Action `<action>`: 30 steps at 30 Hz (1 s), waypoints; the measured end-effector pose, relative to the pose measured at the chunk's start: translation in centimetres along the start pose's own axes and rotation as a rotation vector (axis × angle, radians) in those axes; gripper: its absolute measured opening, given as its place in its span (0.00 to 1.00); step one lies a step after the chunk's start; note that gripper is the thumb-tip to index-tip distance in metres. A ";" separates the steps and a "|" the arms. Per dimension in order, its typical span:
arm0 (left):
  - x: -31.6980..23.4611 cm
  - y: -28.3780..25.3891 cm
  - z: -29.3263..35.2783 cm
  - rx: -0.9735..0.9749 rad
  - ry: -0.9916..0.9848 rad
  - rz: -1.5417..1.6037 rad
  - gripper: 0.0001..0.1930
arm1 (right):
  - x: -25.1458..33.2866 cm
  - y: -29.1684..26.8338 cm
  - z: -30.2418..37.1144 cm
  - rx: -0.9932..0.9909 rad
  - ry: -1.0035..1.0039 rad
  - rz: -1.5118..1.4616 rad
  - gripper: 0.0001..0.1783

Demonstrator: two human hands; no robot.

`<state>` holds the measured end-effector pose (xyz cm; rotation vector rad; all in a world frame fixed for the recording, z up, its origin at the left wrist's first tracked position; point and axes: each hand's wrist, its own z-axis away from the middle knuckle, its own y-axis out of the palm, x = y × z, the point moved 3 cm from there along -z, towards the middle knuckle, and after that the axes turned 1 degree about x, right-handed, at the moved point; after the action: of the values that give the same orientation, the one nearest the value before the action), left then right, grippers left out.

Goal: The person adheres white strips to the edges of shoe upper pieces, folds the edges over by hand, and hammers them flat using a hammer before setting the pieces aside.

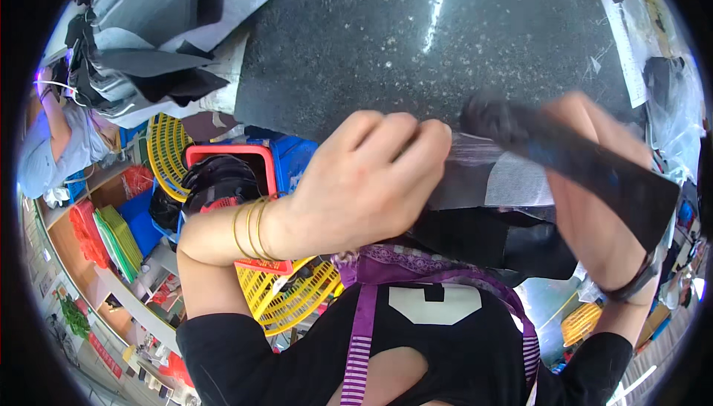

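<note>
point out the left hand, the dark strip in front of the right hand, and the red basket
Left hand [375, 172]: head view, back of the hand
Dark strip [594, 174]: head view, middle
Red basket [269, 164]: head view, rim

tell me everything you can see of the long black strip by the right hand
The black strip is long, flat-looking and fairly matt, broadening toward its squared-off right end. It might be leather or coated fabric. It slants down to the right, crossing the view of the right hand and forearm. Its left end is motion-blurred and looks bunched, close to the left hand but apart from it in this view. The right hand seems to hold it, though the grip itself is hidden.
</note>
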<state>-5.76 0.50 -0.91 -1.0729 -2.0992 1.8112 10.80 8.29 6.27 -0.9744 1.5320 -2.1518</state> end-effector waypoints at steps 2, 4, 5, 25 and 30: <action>1.2 0.8 1.4 -0.107 -0.067 0.074 0.20 | -0.4 0.5 -1.9 -0.106 -0.105 -0.161 0.10; 1.4 1.3 2.0 -0.179 -0.083 0.132 0.16 | 0.8 1.0 -1.4 0.056 0.143 -0.393 0.07; 1.3 1.1 2.1 -0.247 -0.117 0.200 0.12 | 0.9 0.8 -1.7 0.050 -0.191 -0.313 0.06; -1.4 0.4 -6.0 -0.004 0.308 0.102 0.17 | -8.2 3.9 6.2 -0.239 -0.244 0.133 0.28; -1.4 -3.7 -5.3 -0.051 0.150 -0.048 0.18 | -11.2 0.1 8.3 -0.499 -0.148 -0.003 0.28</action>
<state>-3.30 3.87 4.27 -1.1229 -2.0745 1.6100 24.47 9.29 3.95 -1.2517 2.0343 -1.6790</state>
